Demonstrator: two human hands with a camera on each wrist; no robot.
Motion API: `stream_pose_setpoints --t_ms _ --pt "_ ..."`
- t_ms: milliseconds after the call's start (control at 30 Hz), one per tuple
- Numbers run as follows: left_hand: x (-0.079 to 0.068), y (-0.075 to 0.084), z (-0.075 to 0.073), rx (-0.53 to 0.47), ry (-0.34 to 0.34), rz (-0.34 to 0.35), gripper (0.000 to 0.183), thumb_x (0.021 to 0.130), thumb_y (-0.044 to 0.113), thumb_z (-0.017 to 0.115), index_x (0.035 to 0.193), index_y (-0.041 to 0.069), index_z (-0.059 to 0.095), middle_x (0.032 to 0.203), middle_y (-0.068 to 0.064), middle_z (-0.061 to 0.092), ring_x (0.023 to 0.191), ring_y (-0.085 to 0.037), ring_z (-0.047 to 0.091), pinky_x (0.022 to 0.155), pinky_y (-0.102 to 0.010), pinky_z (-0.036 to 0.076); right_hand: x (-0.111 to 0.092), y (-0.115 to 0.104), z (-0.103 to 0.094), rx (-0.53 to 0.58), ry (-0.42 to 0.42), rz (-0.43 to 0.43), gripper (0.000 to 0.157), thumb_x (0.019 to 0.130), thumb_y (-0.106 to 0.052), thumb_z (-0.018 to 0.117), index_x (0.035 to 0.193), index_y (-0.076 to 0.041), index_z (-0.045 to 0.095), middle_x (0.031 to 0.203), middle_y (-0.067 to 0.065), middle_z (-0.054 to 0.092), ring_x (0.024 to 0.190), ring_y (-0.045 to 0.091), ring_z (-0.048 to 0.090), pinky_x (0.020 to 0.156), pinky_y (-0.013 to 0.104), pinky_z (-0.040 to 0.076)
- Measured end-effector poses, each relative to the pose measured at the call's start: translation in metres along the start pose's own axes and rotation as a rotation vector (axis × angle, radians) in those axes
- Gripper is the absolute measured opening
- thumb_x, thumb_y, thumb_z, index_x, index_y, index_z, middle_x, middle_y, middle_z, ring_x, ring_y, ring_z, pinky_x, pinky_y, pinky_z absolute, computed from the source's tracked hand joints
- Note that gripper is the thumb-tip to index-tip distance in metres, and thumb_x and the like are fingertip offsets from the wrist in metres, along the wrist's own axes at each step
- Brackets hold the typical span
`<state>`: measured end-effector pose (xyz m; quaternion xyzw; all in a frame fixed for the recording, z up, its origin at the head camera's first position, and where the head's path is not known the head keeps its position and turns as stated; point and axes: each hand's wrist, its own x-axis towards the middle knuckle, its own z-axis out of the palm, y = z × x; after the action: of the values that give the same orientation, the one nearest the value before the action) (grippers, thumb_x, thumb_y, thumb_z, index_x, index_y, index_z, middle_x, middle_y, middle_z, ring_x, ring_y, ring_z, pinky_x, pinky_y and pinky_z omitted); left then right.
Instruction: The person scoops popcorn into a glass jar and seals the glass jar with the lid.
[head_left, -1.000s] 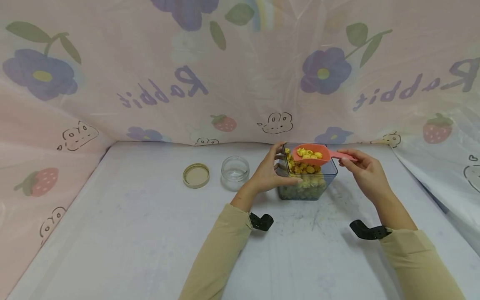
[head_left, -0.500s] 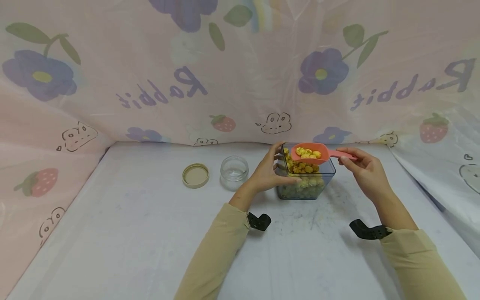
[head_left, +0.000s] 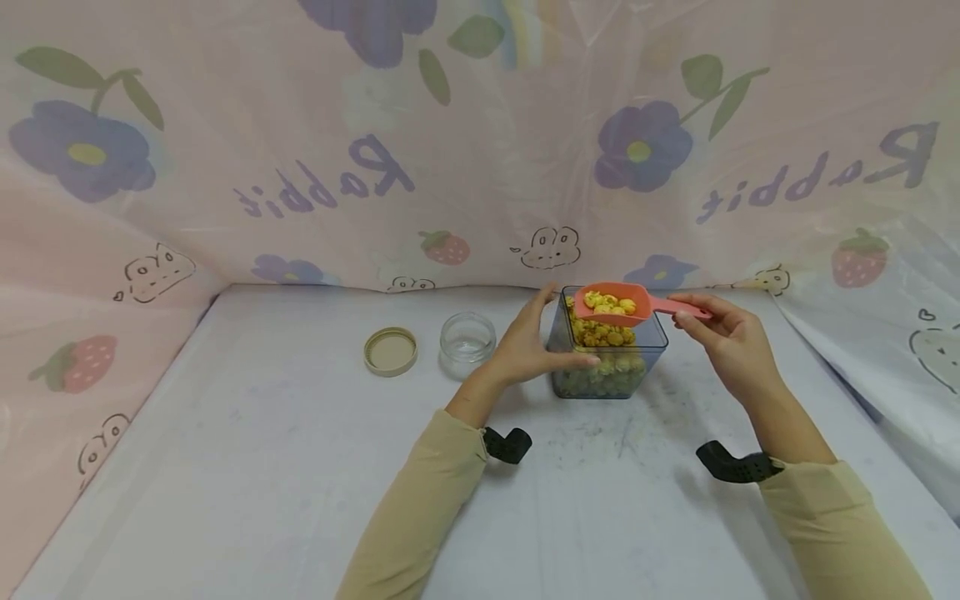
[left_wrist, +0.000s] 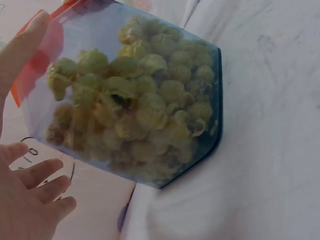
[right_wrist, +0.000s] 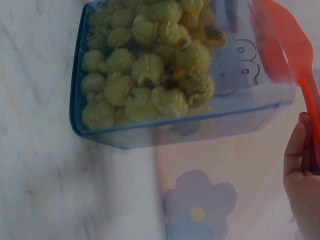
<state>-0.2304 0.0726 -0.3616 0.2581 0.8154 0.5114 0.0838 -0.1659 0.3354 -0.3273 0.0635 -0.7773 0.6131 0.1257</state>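
My right hand (head_left: 726,335) pinches the handle of an orange-red scoop (head_left: 637,302), held level over the open top of a clear bluish container (head_left: 651,343). Yellow popcorn (head_left: 610,305) lies in the scoop. More popcorn fills the container's lower part, seen through its wall in the left wrist view (left_wrist: 150,100) and the right wrist view. At the container's left side is my left hand (head_left: 527,343), its fingers spread. The thumb (left_wrist: 27,42) overlaps the wall near the rim in the left wrist view, and the other fingers (left_wrist: 50,189) stand apart from the wall.
To the left of the container stands a clear glass jar (head_left: 468,340) without a lid. A round gold-rimmed lid (head_left: 391,352) lies farther left on the white table covering (head_left: 285,467). A printed pink sheet (head_left: 480,150) hangs behind.
The left hand's fingers have come off the container's side and its hand has shifted slightly left. The loaded scoop has risen and moved a little left.
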Motion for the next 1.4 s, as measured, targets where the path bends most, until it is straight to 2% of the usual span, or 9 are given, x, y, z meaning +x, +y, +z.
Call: stream_pose_setpoints --t_ms 200,433,833,1133,1300,1400 --pt "-0.006 0.001 -0.011 0.024 0.042 0.004 0.115 0.067 0.042 0.086 0.154 0.03 0.012 0.158 0.001 0.025 0.144 -0.02 0.025 0.114 -0.049 0.029 -0.001 -0.006 0.006 0.077 -0.002 -0.03 0.025 0.092 -0.005 0.062 0.116 -0.008 0.067 0.104 -0.006 0.062 0.085 0.001 0.061 0.081 0.006 0.047" --pt "-0.015 -0.001 -0.022 0.038 0.068 0.012 0.111 0.068 0.043 0.085 0.154 0.029 0.016 0.158 0.002 0.022 0.145 -0.023 0.022 0.114 -0.052 0.028 -0.004 -0.012 0.015 0.142 0.0 -0.048 0.026 0.091 -0.001 0.063 0.115 -0.005 0.068 0.105 -0.003 0.061 0.083 0.002 0.061 0.079 0.007 0.049" --pt "-0.027 -0.013 -0.042 0.109 0.155 0.002 0.104 0.068 0.043 0.086 0.151 0.02 0.027 0.155 -0.002 0.028 0.143 -0.023 0.026 0.114 -0.05 0.029 -0.012 -0.021 0.033 0.162 0.002 -0.049 0.026 0.09 -0.001 0.063 0.115 -0.004 0.069 0.108 -0.006 0.064 0.083 0.003 0.059 0.075 0.009 0.05" --pt "-0.035 -0.02 -0.054 0.137 0.181 -0.032 0.101 0.068 0.047 0.084 0.15 0.023 0.03 0.155 -0.001 0.028 0.143 -0.022 0.025 0.114 -0.051 0.026 -0.017 -0.027 0.049 0.21 0.004 -0.061 0.026 0.09 -0.001 0.064 0.115 -0.002 0.069 0.107 -0.002 0.062 0.083 0.003 0.06 0.076 0.01 0.052" --pt "-0.041 -0.027 -0.064 0.132 0.211 -0.035 0.1 0.068 0.044 0.086 0.149 0.02 0.032 0.152 -0.002 0.031 0.14 -0.022 0.029 0.113 -0.05 0.029 -0.019 -0.031 0.06 0.194 0.007 -0.075 0.026 0.089 -0.001 0.064 0.115 -0.001 0.069 0.104 -0.002 0.062 0.08 0.003 0.059 0.071 0.01 0.051" --pt "-0.045 -0.031 -0.069 0.131 0.222 -0.039 0.1 0.068 0.043 0.086 0.149 0.022 0.031 0.153 -0.001 0.03 0.14 -0.022 0.029 0.113 -0.05 0.029 -0.021 -0.034 0.067 0.179 0.011 -0.072 0.026 0.089 -0.002 0.065 0.115 -0.001 0.069 0.103 -0.002 0.063 0.079 0.004 0.057 0.069 0.01 0.05"
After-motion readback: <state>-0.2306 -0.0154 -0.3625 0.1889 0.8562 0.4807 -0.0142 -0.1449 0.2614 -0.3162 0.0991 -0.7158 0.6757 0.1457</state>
